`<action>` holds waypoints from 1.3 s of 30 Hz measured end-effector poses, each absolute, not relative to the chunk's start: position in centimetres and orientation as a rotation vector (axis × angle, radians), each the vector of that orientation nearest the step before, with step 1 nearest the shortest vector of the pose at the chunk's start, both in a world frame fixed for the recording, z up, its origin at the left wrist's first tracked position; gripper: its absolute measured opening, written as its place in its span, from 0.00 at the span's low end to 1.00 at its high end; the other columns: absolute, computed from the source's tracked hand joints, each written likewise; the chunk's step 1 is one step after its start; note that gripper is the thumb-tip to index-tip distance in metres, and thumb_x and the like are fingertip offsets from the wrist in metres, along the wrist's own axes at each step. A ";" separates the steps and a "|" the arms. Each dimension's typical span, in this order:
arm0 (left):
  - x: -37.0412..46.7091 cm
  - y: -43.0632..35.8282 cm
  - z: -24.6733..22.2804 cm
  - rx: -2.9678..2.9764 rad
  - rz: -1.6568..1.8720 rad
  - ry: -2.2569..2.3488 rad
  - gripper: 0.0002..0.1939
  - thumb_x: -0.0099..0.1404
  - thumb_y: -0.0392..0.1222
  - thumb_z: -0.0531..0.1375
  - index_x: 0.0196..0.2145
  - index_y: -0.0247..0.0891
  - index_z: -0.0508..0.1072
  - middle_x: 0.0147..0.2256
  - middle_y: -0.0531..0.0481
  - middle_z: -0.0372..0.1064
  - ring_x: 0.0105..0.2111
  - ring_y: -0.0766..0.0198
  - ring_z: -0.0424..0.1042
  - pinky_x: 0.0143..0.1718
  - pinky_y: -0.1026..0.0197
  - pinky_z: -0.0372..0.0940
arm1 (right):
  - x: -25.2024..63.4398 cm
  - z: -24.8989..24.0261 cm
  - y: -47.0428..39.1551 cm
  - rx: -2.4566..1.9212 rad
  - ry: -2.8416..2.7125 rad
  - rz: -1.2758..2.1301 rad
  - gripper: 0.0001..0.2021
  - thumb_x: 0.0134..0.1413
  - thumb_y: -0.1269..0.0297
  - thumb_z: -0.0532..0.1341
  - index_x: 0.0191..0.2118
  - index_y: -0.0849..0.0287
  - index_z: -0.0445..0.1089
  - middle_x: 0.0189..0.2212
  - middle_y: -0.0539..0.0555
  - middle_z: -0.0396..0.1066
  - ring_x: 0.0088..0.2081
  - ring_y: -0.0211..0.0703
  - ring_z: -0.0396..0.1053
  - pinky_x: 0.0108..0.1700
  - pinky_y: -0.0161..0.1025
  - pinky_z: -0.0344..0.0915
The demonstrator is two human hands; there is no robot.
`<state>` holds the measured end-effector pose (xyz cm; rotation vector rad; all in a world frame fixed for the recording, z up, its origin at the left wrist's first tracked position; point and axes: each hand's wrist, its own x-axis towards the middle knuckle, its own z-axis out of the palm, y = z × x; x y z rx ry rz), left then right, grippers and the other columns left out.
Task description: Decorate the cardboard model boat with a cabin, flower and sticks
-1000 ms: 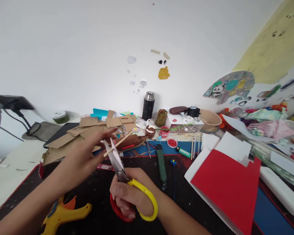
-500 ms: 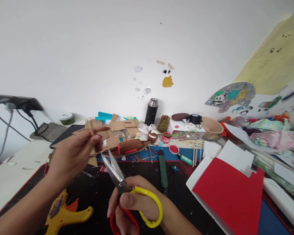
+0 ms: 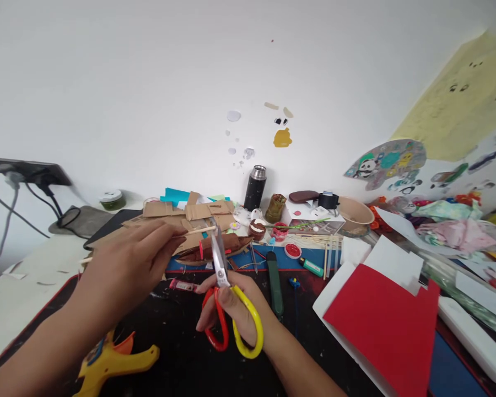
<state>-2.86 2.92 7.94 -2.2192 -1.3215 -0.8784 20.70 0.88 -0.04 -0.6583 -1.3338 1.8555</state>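
My left hand (image 3: 136,259) pinches a thin wooden stick (image 3: 200,230) that points right. In my right hand (image 3: 240,309) is a pair of scissors (image 3: 220,270) with one red and one yellow handle loop. Their blades point up and sit at the stick's free end; whether they touch it I cannot tell. Behind the blades lies a brown model boat (image 3: 227,245) on the blue strip of the mat. A yellow glue gun (image 3: 119,364) rests below my left forearm.
Cardboard pieces (image 3: 161,208) pile up at the back left. A green utility knife (image 3: 275,286) lies right of my right hand, near a green tube (image 3: 312,267). Red card (image 3: 384,325) covers the right side. A black flask (image 3: 255,190) stands by the wall.
My left hand has turned the stick from upright to nearly level. My right hand has raised the scissors, swung them upright and brought the blades closer together, up to the stick's end.
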 end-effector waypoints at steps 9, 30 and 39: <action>-3.1 2.4 7.9 -2.107 -0.862 -1.186 0.11 0.82 0.37 0.58 0.48 0.48 0.80 0.40 0.51 0.85 0.40 0.53 0.81 0.44 0.51 0.70 | 20.7 0.0 0.8 -0.667 -1.265 1.895 0.48 0.47 0.17 0.71 0.53 0.61 0.75 0.32 0.62 0.84 0.32 0.51 0.84 0.40 0.45 0.79; -2.5 1.3 8.5 -2.049 -0.889 -1.381 0.16 0.80 0.40 0.58 0.50 0.53 0.87 0.40 0.46 0.87 0.41 0.47 0.81 0.45 0.43 0.72 | 20.6 -0.9 0.7 -0.655 -1.268 1.948 0.57 0.40 0.18 0.75 0.64 0.61 0.76 0.47 0.67 0.85 0.48 0.60 0.86 0.54 0.54 0.79; -2.1 1.1 8.6 -2.113 -0.782 -1.282 0.20 0.76 0.33 0.59 0.51 0.58 0.83 0.41 0.49 0.86 0.43 0.48 0.82 0.46 0.44 0.73 | 20.4 -0.8 0.3 -0.872 -1.398 1.633 0.41 0.60 0.21 0.67 0.51 0.61 0.78 0.29 0.50 0.74 0.23 0.37 0.71 0.25 0.32 0.65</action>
